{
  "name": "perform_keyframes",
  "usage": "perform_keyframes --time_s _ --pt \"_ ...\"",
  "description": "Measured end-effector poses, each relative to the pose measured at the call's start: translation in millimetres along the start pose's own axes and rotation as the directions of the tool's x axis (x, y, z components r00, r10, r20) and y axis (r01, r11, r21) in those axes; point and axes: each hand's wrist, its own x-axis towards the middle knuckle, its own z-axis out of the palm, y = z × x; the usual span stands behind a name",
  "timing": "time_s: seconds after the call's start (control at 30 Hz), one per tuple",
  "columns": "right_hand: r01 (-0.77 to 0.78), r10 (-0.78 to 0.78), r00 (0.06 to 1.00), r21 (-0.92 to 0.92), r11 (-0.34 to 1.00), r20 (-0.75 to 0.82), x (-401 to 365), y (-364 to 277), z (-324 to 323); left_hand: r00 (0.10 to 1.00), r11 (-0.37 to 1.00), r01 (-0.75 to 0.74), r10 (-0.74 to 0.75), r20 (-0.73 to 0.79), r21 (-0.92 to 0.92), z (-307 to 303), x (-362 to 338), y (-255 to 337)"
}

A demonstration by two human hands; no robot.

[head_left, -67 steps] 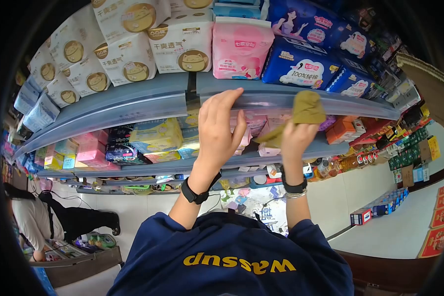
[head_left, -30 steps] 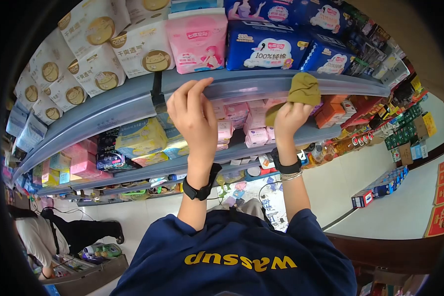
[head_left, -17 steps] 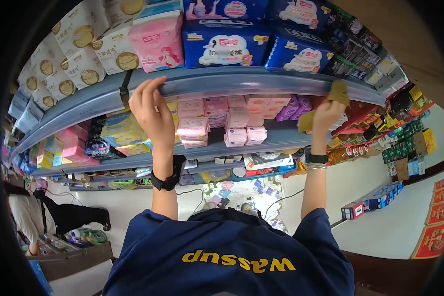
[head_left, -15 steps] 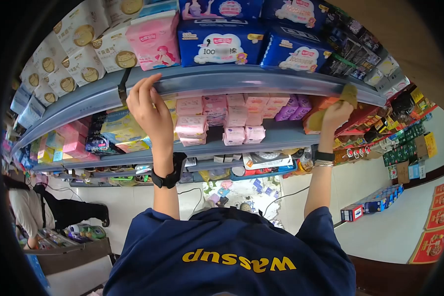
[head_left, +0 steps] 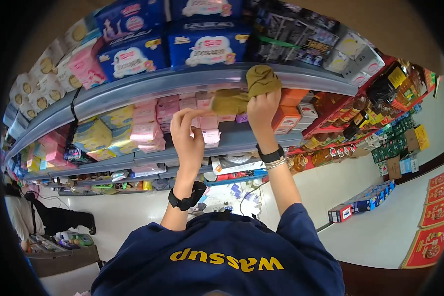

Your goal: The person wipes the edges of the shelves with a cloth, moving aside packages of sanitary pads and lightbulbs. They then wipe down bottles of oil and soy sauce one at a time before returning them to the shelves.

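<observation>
My right hand [head_left: 264,111] is closed round an olive-brown cloth [head_left: 263,81], which bunches up above the fingers against the blue-grey shelf edge [head_left: 182,80]. Part of the cloth hangs out leftward in front of the lower shelf. Beside that end is my left hand [head_left: 187,135], its fingers bent and apart, with the index fingertip at or very near the cloth; contact is unclear. Pink packs [head_left: 147,130] stand on the lower shelf behind my left hand. Blue packs [head_left: 209,44] sit on the shelf above.
Orange boxes [head_left: 286,118] and red shelving with bottles [head_left: 325,139] are at the right. Yellow packs [head_left: 92,134] stand left on the lower shelf. Another person [head_left: 49,214] is at the far left by a cart [head_left: 59,261]. Blue boxes [head_left: 372,197] lie on the floor at right.
The view has shifted right along the shelf. My hands are closer together, the right with the cloth still in it. My left hand has dropped from the shelf edge towards the cloth.
</observation>
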Motion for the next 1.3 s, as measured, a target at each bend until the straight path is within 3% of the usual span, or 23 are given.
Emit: perform_keyframes --time_s 0.23,0.37,0.4,0.47,0.53,0.6,0.73,0.8,0.87,0.93,1.07,1.2,1.23,1.3 --pt "-0.060 0.041 0.992 -0.168 0.984 -0.117 -10 137 -62 0.994 0.990 0.109 -0.108 0.024 -0.087 19 -20 9" --pt "-0.359 0.285 0.927 -0.351 0.865 -0.245 -16 219 -94 0.982 0.977 0.181 -0.173 0.071 -0.111 19 -36 6" --pt "-0.453 0.382 0.887 -0.322 0.831 -0.260 -16 236 -102 0.983 0.978 0.174 -0.166 0.076 -0.115 19 -38 5" --pt "-0.525 0.449 0.832 -0.206 0.826 -0.326 -8 256 -113 0.975 0.968 0.217 -0.210 0.068 -0.125 18 -45 3" --pt "-0.549 0.460 0.811 -0.201 0.811 -0.362 -5 283 -120 0.971 0.962 0.230 -0.218 0.095 -0.144 19 -50 3" --pt "-0.700 0.625 0.690 -0.115 0.705 -0.365 4 296 -127 0.951 0.932 0.306 -0.291 0.104 -0.194 20 -56 2" --pt "-0.699 0.625 0.684 -0.096 0.708 -0.376 5 289 -124 0.935 0.912 0.349 -0.322 0.151 -0.215 19 -65 0" --pt "-0.611 0.510 0.756 -0.161 0.775 -0.410 -3 267 -114 0.925 0.900 0.373 -0.340 0.169 -0.227 17 -69 1" --pt "-0.596 0.525 0.765 -0.103 0.796 -0.373 -12 242 -103 0.916 0.890 0.394 -0.360 0.176 -0.230 14 -75 1" --pt "-0.484 0.416 0.862 -0.226 0.845 -0.290 -18 224 -89 0.883 0.851 0.461 -0.412 0.224 -0.254 15 -77 -1" --pt "-0.429 0.377 0.896 -0.238 0.871 -0.235 -16 238 -101 0.876 0.863 0.460 -0.401 0.269 -0.210 19 -80 -5" --pt "-0.435 0.365 0.892 -0.293 0.852 -0.266 -1 258 -115 0.872 0.868 0.453 -0.384 0.302 -0.205 23 -78 1" --pt "-0.538 0.474 0.841 -0.311 0.783 -0.261 0 257 -116 0.867 0.865 0.456 -0.378 0.325 -0.210 25 -77 2" --pt "-0.508 0.443 0.860 -0.357 0.784 -0.252 -2 245 -110 0.856 0.857 0.462 -0.364 0.367 -0.227 26 -78 9"
